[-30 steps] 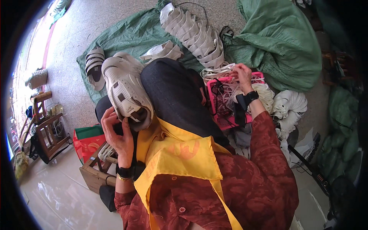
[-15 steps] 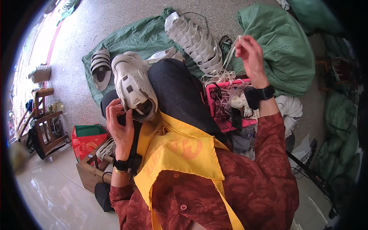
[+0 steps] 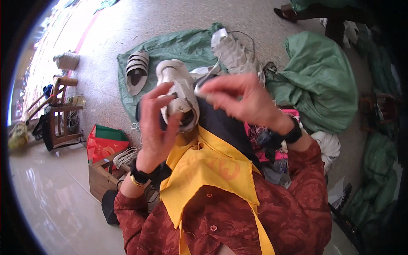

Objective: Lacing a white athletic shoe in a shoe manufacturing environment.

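A white-grey shoe (image 3: 176, 78) with a perforated upper rests on my dark-trousered lap, its dark opening toward me. My left hand (image 3: 155, 123) is beside and partly in front of the shoe, thumb and fingers apart, with nothing visible between them. To the right of the shoe, my right hand (image 3: 246, 102) is raised and pinches the end of a white lace (image 3: 211, 73). From the pinch the lace trails up and away, past the far side of my knee. The right fingers are slightly blurred, and part of the shoe's opening is hidden.
Shoe uppers lie on a green sheet (image 3: 161, 46): a strapped one (image 3: 137, 72) and a nested row (image 3: 238, 53). A pink basket (image 3: 267, 155) holds cords by my right forearm. Green sacks (image 3: 325, 80) stand right. A wooden stool (image 3: 100, 178) and red bag (image 3: 97, 146) are left.
My right hand has come down and left from above the basket to the shoe, bringing the lace. My left hand has let go of the shoe's edge and spread its fingers.
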Demonstrator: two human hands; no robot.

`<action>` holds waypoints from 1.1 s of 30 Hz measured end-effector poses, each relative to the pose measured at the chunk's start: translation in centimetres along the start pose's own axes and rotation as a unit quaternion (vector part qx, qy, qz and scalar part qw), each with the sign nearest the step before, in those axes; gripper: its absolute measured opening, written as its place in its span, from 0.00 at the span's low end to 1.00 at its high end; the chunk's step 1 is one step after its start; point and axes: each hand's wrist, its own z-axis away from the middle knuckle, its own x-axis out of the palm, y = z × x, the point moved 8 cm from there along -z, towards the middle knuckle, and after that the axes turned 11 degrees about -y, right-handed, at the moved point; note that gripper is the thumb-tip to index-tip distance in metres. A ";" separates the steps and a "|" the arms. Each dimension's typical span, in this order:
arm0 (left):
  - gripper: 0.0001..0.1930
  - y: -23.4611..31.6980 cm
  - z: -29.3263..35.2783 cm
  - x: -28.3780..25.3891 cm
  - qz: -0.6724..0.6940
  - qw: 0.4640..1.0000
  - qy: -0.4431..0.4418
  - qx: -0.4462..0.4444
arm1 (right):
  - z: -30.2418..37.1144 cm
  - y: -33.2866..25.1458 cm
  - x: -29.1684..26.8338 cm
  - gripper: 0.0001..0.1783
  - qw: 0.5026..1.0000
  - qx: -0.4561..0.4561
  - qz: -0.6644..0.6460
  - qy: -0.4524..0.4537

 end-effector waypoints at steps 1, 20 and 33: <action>0.13 0.4 -0.2 0.6 0.034 0.999 -0.020 0.002 | -0.1 0.0 1.7 0.10 0.998 -0.052 0.039 -0.004; 0.18 -4.5 3.5 2.2 0.326 0.925 -0.139 -0.137 | 8.9 9.6 -10.7 0.05 0.962 0.143 0.094 0.213; 0.17 -6.3 4.7 2.4 0.354 0.913 -0.111 -0.171 | 17.8 18.2 -22.7 0.10 0.890 0.211 0.209 0.346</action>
